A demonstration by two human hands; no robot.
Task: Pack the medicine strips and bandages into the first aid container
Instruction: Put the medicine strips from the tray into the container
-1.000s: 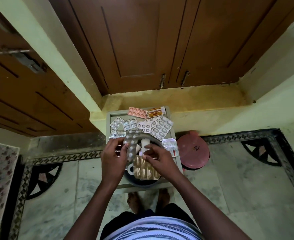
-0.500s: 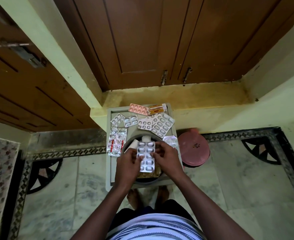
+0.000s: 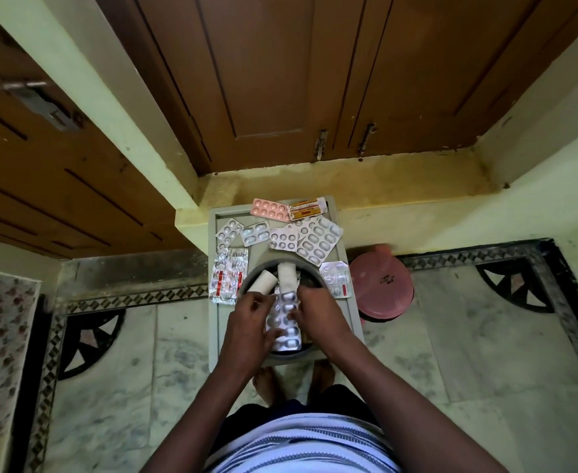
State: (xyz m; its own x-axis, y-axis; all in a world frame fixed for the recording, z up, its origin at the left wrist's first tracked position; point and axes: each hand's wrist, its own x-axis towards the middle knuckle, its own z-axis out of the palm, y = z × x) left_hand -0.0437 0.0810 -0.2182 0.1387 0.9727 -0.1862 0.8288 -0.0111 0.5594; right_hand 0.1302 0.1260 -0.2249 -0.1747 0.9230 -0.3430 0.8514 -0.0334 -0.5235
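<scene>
A round grey container [image 3: 309,268] sits on a small grey stool [image 3: 354,312]. Inside it two white bandage rolls [image 3: 285,274] stand at the far side. A silver medicine strip [image 3: 284,322] lies lengthwise over the container's near half. My left hand [image 3: 250,324] holds the strip's left edge with thumb under it near the front. My right hand [image 3: 318,314] pinches its right edge. Several loose silver strips [image 3: 318,242], a pink strip [image 3: 269,209] and an orange box [image 3: 307,208] lie on the stool behind the container.
A foil strip with red print [image 3: 227,276] overhangs the stool's left edge; another [image 3: 337,278] lies at the right. A pink round lid [image 3: 381,285] rests on the floor right of the stool. Brown wooden doors stand behind. My bare feet [image 3: 263,380] are under the stool's front.
The strip came from the stool's left side to over the container, turned face up, and has sunk lower into the container's near half. Both hands moved toward me with it.
</scene>
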